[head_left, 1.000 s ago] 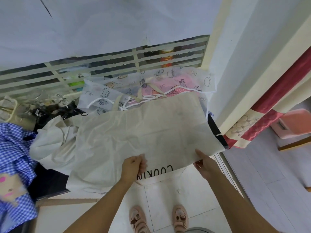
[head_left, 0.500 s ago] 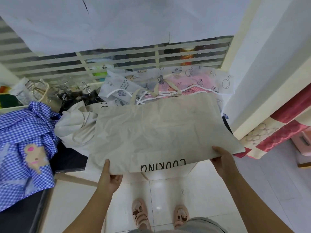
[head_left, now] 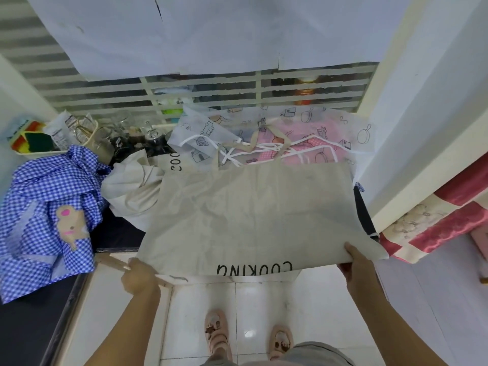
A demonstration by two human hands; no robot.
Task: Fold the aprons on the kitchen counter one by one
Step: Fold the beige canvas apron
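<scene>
Two near corners of the beige apron (head_left: 250,212), spread over the tabletop (head_left: 116,233) with its COOKING print overhanging the front, are held: one is gripped by the left hand (head_left: 140,277), closed round the cloth, the other pinched by the right hand (head_left: 356,262), thumb on top. The fold would best be made with both corners lifted together and level, the edge kept taut and laid squarely onto the far edge, clear of the tangled straps (head_left: 265,147) behind.
</scene>
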